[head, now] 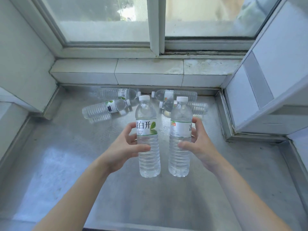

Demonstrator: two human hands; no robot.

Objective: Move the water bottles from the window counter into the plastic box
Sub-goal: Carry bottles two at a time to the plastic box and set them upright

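One clear ribbed plastic water bottle [148, 139] is gripped by the left hand [123, 147], another [180, 139] by the right hand [198, 145]; either could be dropped through loose fingers

Each hand, left [124, 145] and right [198, 144], grips an upright bottle above the counter [66, 155]. Four more bottles [103, 109] lie beyond them, near the window [155, 30].

1. The bench [66, 155] is brushed metal with a dull, streaky sheen.
2. The bottles [148, 147] are clear, ribbed plastic (glossy paper-like labels, white matt caps).
3. The window ledge [146, 72] is smooth, stained white tile.
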